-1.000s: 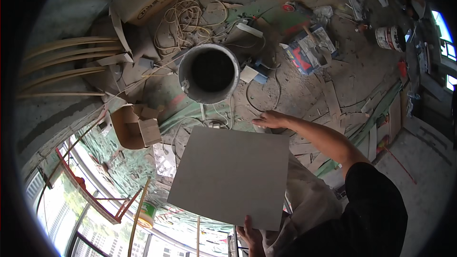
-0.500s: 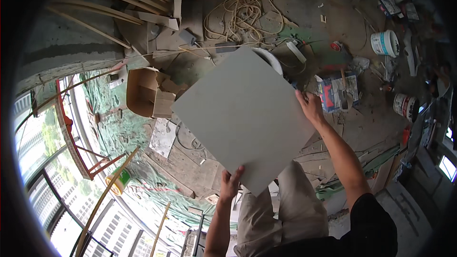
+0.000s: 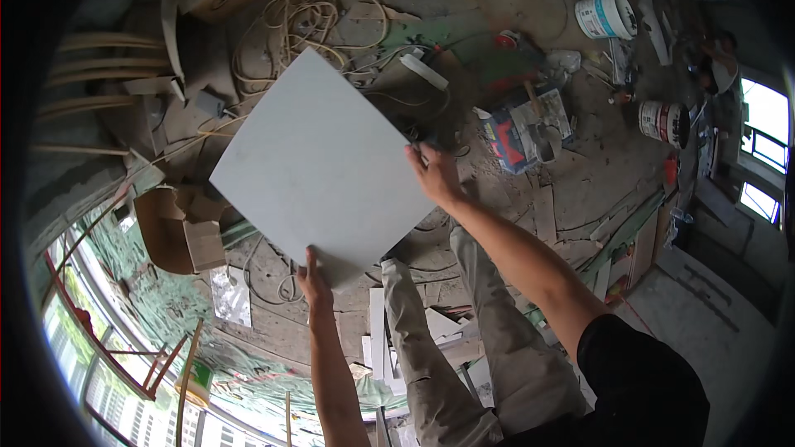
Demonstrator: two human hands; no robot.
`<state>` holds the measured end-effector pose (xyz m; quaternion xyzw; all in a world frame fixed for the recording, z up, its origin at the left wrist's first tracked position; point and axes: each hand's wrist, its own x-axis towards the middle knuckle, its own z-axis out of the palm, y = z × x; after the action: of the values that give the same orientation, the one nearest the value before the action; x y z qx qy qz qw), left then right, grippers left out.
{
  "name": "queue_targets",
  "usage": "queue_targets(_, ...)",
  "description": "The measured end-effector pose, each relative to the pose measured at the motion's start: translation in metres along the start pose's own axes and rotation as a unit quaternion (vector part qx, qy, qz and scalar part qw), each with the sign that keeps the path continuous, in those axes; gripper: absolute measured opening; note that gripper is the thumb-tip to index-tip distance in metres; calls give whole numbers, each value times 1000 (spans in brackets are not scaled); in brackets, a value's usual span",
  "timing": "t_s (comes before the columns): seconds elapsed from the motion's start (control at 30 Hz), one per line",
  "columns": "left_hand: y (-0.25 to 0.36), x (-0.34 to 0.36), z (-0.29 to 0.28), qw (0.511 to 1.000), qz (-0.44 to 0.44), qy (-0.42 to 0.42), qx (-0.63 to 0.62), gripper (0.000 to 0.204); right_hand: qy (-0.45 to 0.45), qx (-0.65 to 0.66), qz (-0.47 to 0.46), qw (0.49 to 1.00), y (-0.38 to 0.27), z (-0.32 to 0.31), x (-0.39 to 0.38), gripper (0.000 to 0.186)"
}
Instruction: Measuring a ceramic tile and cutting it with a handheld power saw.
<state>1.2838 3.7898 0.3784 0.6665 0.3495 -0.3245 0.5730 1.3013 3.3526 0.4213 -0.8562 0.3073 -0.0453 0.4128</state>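
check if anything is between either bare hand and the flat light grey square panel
Nothing visible is: the bare right hand grips the flat light grey square panel at its upper-right edge, and the bare left hand holds it near its bottom corner.

A square grey panel (image 3: 323, 165) is held cornerwise over the floor, the left hand (image 3: 315, 283) gripping its near left edge with the thumb on top and the right hand (image 3: 435, 174) gripping its far right edge close to the right corner. Beyond it on the floor lies a tangled pale cable (image 3: 306, 21); an open cardboard box (image 3: 170, 232) stands to the left, and two white buckets (image 3: 609, 15) lie far to the right.
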Motion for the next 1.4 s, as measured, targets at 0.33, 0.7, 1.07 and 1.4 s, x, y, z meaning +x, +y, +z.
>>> queue_targets(0.33, -57, -11, 90, 980, 71, 169, 70, 88, -41, -122, 83, 988, 312, -64, 12, 40)
queue_targets(0.7, -123, -42, 116, 977, 56, 178, -107, 97, -185, 53, 309, 931, 375, 98, 97, 36)
queue_targets(1.07, -81, -50, 41, 992, 74, 106, -3, 81, 11, 615, 474, 631, 259, -69, -85, 19)
queue_targets(1.4, -91, -40, 45, 992, 56, 102, -42, 58, -49, 554, 336, 760, 31, -309, -136, 52)
